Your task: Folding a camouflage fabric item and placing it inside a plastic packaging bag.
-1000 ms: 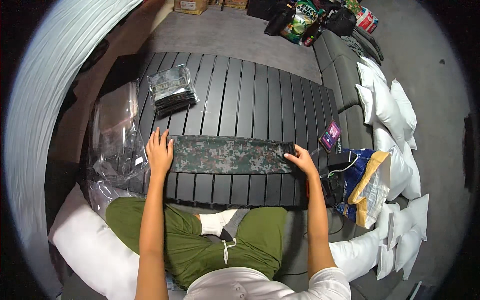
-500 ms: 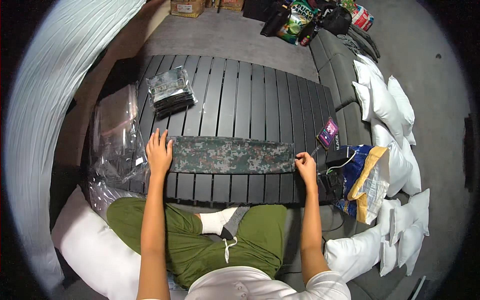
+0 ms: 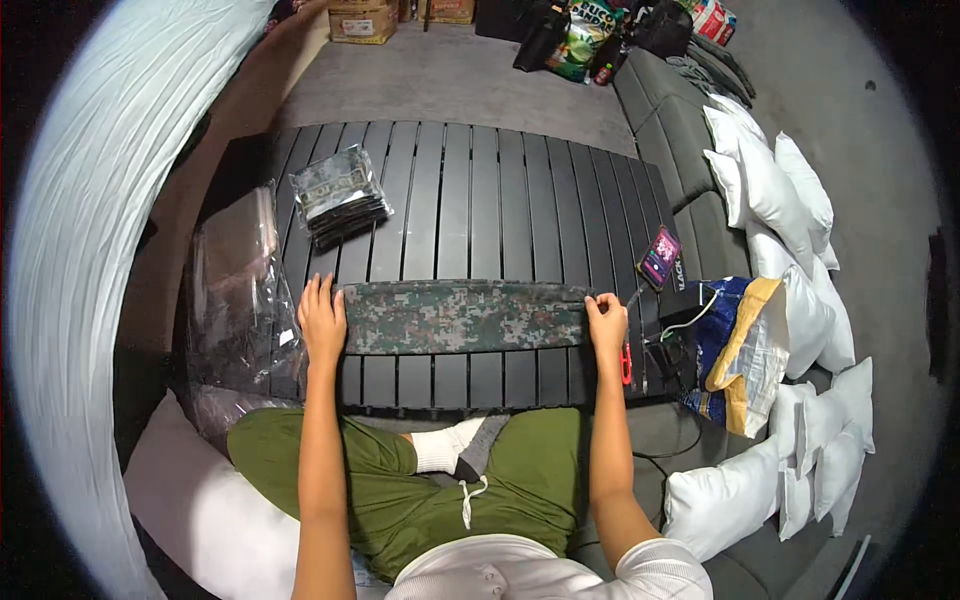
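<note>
A long strip of camouflage cloth [image 3: 465, 318] lies flat on the black slatted table [image 3: 520, 378] in front of me. At its left end my left hand [image 3: 322, 318] rests palm down with fingers stretched out, the thumb along the cloth's edge. My right hand [image 3: 606, 322] pinches the upper right corner of the cloth between thumb and fingers. Beyond the left hand sits a stack of clear bags with camouflage cloth inside [image 3: 342, 195]. Empty clear plastic bags [image 3: 240, 290] are spread on the table's left side.
Red-handled scissors [image 3: 627, 364] lie beside my right wrist. A phone [image 3: 660, 258] leans on a black box at the table's right edge, with cables near it. A blue and yellow bag [image 3: 735, 350] stands there. White pillows [image 3: 775, 190] cover the grey sofa on the right.
My right hand has shifted to the cloth's upper right corner and pinches it there. The red scissors handle now shows beside the wrist. The whole view has shifted slightly.
</note>
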A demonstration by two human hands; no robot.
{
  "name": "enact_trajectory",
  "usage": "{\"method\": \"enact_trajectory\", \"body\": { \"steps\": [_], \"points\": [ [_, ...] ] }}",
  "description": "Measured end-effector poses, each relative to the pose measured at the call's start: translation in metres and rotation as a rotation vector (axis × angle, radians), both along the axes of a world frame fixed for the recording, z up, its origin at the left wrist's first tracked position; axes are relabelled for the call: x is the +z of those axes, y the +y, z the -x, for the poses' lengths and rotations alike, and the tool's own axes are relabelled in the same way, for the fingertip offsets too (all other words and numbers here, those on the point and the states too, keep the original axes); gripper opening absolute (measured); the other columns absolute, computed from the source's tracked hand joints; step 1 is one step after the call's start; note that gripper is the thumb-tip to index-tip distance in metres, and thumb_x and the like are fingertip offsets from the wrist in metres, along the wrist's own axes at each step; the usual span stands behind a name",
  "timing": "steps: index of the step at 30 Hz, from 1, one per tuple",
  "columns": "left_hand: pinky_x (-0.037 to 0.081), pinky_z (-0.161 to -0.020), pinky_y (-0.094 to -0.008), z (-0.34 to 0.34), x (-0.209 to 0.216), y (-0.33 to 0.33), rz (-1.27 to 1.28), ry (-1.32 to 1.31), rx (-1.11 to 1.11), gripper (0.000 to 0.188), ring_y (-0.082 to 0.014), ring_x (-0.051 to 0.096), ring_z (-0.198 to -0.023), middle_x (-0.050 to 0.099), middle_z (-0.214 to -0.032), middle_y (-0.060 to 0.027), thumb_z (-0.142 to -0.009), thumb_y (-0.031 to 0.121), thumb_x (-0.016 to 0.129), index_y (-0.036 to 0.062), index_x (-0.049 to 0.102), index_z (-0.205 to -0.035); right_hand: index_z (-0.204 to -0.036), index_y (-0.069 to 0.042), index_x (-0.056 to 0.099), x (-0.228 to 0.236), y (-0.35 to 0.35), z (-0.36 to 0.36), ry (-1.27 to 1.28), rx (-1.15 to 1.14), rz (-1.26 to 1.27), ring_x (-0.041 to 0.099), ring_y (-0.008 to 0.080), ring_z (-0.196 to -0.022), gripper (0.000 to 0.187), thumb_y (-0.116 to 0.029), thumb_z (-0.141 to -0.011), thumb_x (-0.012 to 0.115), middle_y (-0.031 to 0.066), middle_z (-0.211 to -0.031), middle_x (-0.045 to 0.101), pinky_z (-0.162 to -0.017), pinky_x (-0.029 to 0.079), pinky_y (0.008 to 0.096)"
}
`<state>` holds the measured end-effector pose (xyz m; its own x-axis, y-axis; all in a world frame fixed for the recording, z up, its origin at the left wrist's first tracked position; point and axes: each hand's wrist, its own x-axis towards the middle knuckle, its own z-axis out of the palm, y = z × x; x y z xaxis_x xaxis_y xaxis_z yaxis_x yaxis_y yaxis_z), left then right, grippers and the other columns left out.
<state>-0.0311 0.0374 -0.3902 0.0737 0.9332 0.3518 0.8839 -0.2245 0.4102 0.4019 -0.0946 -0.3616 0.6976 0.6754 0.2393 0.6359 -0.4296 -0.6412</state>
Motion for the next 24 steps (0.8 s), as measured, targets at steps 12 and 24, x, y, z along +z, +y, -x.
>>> {"method": "enact_trajectory", "body": {
  "steps": [12, 24],
  "points": [
    [0.027, -0.100, -0.0434, 0.005, 0.003, 0.001, 0.040, -0.002, 0.003, 0.037, -0.0297, 0.035, -0.123, 0.041, -0.131, -0.0124, -0.090, 0.027, 0.046, 0.0099, 0.047, -0.123, -0.076, -0.004, 0.058, -0.006, 0.001, 0.009, -0.085, -0.078, 0.123, 0.054, 0.0299, -0.079, 0.017, -0.021, -0.074, 0.061, 0.0094, -0.076, 0.060, -0.073, 0.041, 0.0414],
    [0.040, -0.085, -0.0392, -0.084, 0.052, 0.000, 0.035, -0.313, -0.352, 0.019, -0.0315, 0.053, -0.095, 0.062, -0.093, -0.0133, -0.084, 0.018, 0.053, 0.0029, 0.064, -0.088, -0.087, -0.009, 0.062, 0.004, 0.010, -0.014, -0.175, 0.169, 0.011, 0.047, 0.0289, -0.090, 0.020, -0.024, -0.074, 0.063, 0.0079, -0.087, 0.058, -0.082, 0.037, 0.0399]
  ]
}}
